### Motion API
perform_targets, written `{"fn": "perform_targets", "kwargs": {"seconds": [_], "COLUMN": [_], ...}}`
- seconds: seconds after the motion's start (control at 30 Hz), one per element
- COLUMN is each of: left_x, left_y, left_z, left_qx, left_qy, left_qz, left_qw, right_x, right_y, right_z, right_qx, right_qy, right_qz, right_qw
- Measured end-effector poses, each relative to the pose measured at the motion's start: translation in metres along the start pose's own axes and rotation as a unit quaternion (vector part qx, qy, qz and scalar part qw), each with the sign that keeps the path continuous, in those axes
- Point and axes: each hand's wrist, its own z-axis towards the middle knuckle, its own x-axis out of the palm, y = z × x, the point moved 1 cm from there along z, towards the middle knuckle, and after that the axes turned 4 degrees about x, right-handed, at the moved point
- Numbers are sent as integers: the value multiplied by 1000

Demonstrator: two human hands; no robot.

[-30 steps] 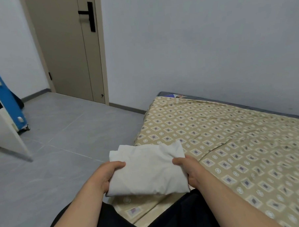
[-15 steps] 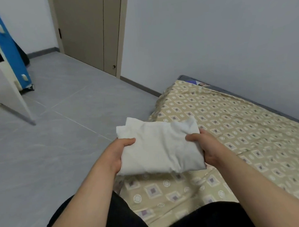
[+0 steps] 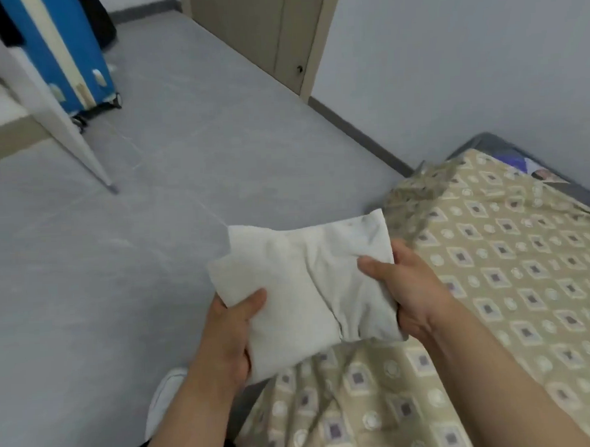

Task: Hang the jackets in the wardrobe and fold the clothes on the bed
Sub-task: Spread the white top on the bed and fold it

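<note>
Above the bed's [image 3: 512, 281] edge, 2 hands grip folded garment [image 3: 306, 283].

Items in the head view, by count: one folded white garment [image 3: 303, 290]; two hands, namely one left hand [image 3: 229, 337] and one right hand [image 3: 408, 292]; one bed [image 3: 526, 297]; one blue suitcase [image 3: 73, 54]; one door [image 3: 261, 25]; one white shoe [image 3: 162, 398]; one slanting white panel [image 3: 44, 99]

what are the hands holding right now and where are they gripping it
A folded white garment, held by both hands: the left hand grips its near left corner and the right hand its right edge, thumbs on top.
</note>
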Motion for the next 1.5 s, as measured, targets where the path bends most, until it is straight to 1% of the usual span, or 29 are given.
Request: {"fn": "perform_targets", "kwargs": {"seconds": [0.1, 0.17, 0.27, 0.33, 0.43, 0.53, 0.7, 0.77, 0.83, 0.9, 0.97, 1.07, 1.17, 1.33, 1.43, 1.5], "left_x": [-31, -52, -73, -83, -92, -95, -107, -110, -116, -115, -114, -119, -121, -117, -103, -95], "left_y": [-61, -113, -211, -278, -373, -462, -584, -627, -659, -686, -709, -736, -760, -797, -820, -833], "left_z": [14, 20, 15, 9, -10, -37, -96, -125, -149, -173, -193, -215, -231, -244, -245, -244], "left_qx": [11, 32, 83, 115, 143, 146, 175, 202, 220, 238, 267, 321, 368, 409, 440, 450], "left_qy": [-50, -71, -98, -118, -149, -158, -181, -149, -97, -88, -110, -162, -206, -257, -267, -293], "left_qz": [42, 89, 157, 181, 181, 166, 96, 88, 122, 147, 132, 98, 85, 55, 54, 57], "left_qw": [998, 993, 979, 969, 961, 962, 963, 964, 963, 956, 948, 928, 903, 874, 856, 842], "right_x": [46, 82, 141, 179, 232, 281, 351, 373, 393, 411, 427, 447, 468, 507, 526, 539], "right_y": [26, 59, 131, 185, 263, 335, 440, 476, 504, 528, 548, 574, 597, 634, 660, 676], "right_z": [11, 11, 0, -14, -49, -92, -150, -171, -190, -209, -224, -241, -247, -241, -232, -224], "right_qx": [22, 22, -14, -44, -74, -97, -115, -111, -114, -124, -132, -155, -195, -238, -266, -276], "right_qy": [14, 24, 47, 55, 71, 80, 158, 196, 228, 257, 284, 320, 334, 363, 387, 397], "right_qz": [6, -9, -65, -89, -109, -126, -103, -66, -42, -28, -20, -20, -37, -49, -57, -62], "right_qw": [1000, 999, 997, 994, 989, 984, 975, 972, 966, 958, 950, 934, 922, 899, 881, 873]}}
